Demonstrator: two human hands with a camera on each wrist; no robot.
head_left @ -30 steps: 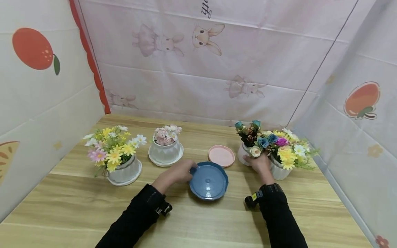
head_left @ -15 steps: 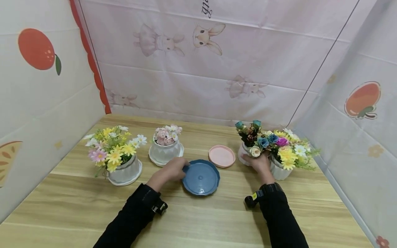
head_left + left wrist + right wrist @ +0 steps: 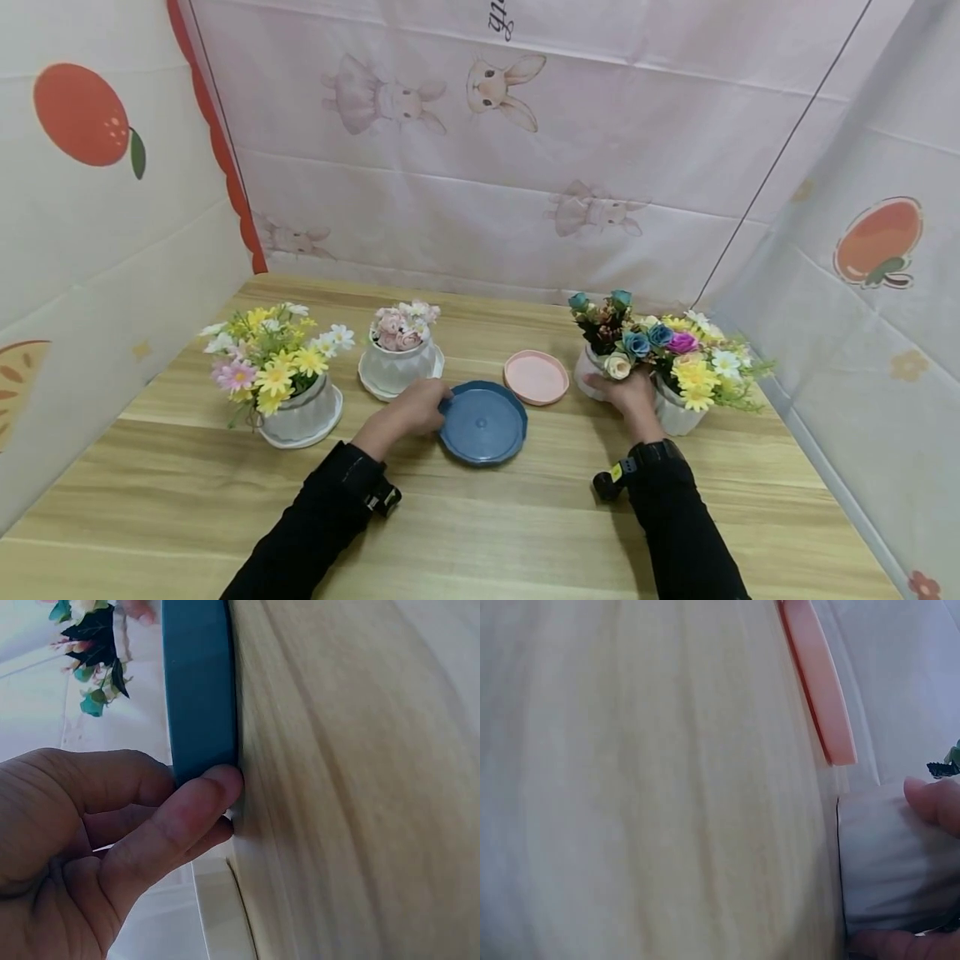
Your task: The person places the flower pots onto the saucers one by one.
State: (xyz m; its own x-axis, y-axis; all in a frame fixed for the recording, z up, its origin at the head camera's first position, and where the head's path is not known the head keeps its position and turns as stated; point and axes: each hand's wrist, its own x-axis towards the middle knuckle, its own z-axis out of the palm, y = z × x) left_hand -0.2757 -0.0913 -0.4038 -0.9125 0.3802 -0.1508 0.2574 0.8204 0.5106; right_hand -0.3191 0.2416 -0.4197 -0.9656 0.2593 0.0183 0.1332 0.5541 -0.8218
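Observation:
My left hand pinches the left edge of a blue saucer with scalloped rim; in the left wrist view the thumb lies against its side and the saucer is down at the wooden table. My right hand grips a white flowerpot holding blue, teal and cream roses. In the right wrist view that pot stands on the table between thumb and fingers. Between the two hands lies a pink saucer, just behind the blue one.
A white pot of yellow and white flowers stands close right of my right hand. At left, a pot of daisies and a pot of pink flowers sit on white saucers. Printed cloth walls bound the table.
My left hand has shifted the blue saucer left and slightly back, and it now lies flatter on the table. The right hand stays on the rose pot.

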